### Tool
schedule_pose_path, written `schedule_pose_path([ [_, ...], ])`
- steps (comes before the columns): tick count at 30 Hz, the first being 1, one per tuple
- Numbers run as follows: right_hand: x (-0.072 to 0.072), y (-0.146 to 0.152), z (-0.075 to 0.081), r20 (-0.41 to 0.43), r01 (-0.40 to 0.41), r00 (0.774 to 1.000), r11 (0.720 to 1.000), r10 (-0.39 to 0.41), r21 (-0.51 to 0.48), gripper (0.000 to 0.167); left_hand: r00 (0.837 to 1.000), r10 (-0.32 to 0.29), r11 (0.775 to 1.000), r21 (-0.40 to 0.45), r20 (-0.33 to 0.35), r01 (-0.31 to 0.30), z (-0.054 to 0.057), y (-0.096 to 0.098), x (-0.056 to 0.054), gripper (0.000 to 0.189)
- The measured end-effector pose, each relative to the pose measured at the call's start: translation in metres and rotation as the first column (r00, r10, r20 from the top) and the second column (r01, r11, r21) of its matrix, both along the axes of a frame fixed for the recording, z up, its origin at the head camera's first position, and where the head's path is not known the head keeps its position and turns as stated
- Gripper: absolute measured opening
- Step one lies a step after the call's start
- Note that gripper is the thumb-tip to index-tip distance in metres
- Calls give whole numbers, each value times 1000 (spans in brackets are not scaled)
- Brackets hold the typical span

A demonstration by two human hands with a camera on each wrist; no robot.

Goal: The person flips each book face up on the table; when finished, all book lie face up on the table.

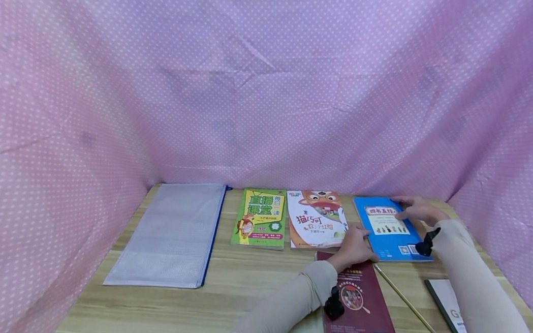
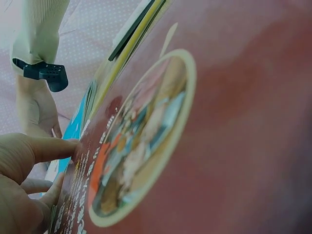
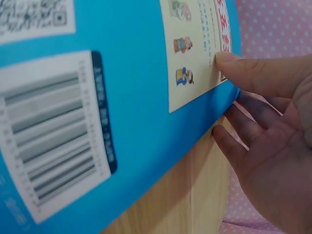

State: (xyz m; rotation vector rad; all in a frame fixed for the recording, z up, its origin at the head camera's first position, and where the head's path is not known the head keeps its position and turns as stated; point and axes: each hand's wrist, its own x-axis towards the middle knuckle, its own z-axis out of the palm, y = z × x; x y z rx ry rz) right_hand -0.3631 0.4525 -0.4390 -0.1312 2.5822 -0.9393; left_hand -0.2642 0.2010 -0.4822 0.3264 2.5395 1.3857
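Observation:
A blue book (image 1: pixel 388 230) lies flat at the back right, with printed figures and a barcode on its cover. My right hand (image 1: pixel 421 211) pinches its right edge; in the right wrist view the thumb (image 3: pixel 258 73) is on the cover and the other fingers are at the edge. My left hand (image 1: pixel 355 247) reaches over the top end of a maroon book (image 1: pixel 363 310), its fingers extended at the blue book's lower left edge. In the left wrist view the maroon cover (image 2: pixel 234 122) hides part of the contact.
A white cat-picture book (image 1: pixel 315 220) and a green book (image 1: pixel 259 219) lie to the left. Farther left is a mesh zip pouch (image 1: pixel 170 237) with a blue edge. A gold-coloured stick (image 1: pixel 411 308) and a dark-edged white book (image 1: pixel 450 310) lie at right. Pink dotted cloth (image 1: pixel 271 85) surrounds the table.

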Motion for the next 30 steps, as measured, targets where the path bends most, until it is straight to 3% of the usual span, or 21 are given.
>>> schedule_pose_path([
  [10, 9, -5, 13, -13, 12, 1000, 1000, -13, -19, 79, 999, 8, 999, 37, 45, -10, 2, 0, 0, 71],
  [18, 25, 2, 21, -50, -34, 998, 999, 34, 0, 72, 1000, 2, 1000, 5, 24, -3, 2, 0, -2, 69],
  [23, 33, 10, 20, -69, -20, 997, 1000, 19, -14, 64, 1000, 3, 1000, -16, 13, -3, 2, 1, -3, 70],
  [30, 37, 19, 26, -18, 10, 1000, 997, -11, -81, 60, 998, 19, 1000, 12, 52, -20, 4, 1, 0, 71],
])
